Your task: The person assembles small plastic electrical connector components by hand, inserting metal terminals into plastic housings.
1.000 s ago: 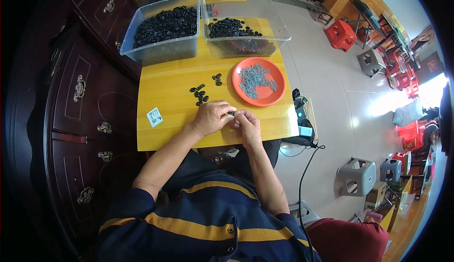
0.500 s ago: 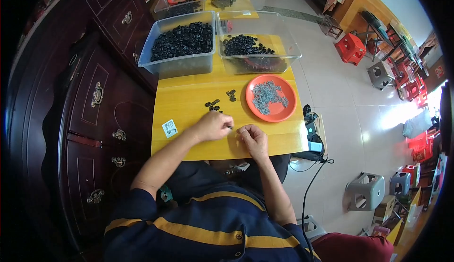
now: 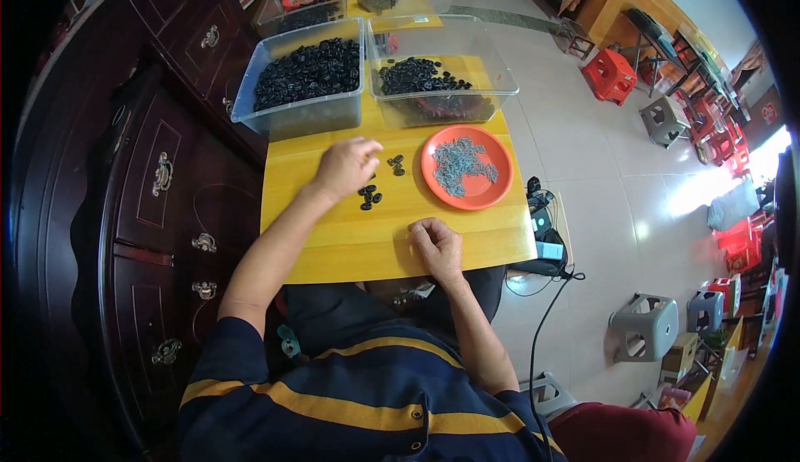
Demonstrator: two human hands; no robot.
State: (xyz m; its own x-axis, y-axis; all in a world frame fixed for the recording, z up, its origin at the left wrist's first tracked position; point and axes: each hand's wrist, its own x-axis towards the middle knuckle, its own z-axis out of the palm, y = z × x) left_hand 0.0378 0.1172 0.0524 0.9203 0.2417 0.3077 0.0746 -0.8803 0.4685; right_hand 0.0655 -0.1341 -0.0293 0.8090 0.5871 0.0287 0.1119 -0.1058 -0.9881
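One left hand (image 3: 347, 168): out over the yellow table (image 3: 333, 249), fingers bent forward and pointing away from the body; I cannot tell whether the fingertips are spread or pinching something, nor whether the hand touches the tabletop;
Right hand (image 3: 437, 245): at the near part of the table, fingers curled inward with the thumb beside them; whether it is closed on anything cannot be told;
Lower black pieces (image 3: 377, 198): a handful of small, glossy ovals on the table, just beside the left hand and partly hidden by it;
Upper black pieces (image 3: 399, 172): a smaller cluster to the right of the left hand's fingers, between that hand and the plate;
Orange-red plate (image 3: 479, 195): on the right side of the table, beyond the right hand and apart from it; it bears a scattered heap of tiny grey pieces (image 3: 454, 166);
Bluish bin (image 3: 312, 118): far left on the table, heaped with black ovals (image 3: 308, 74);
Clear bin (image 3: 492, 70): just beside the bluish one, on its right; a looser pile of black ovals (image 3: 421, 77) lies inside;
Surroundings: dark wooden cabinet (image 3: 137, 237) along the left; red stool (image 3: 608, 76) and grey stool (image 3: 646, 329) on the pale floor (image 3: 600, 212) at right.
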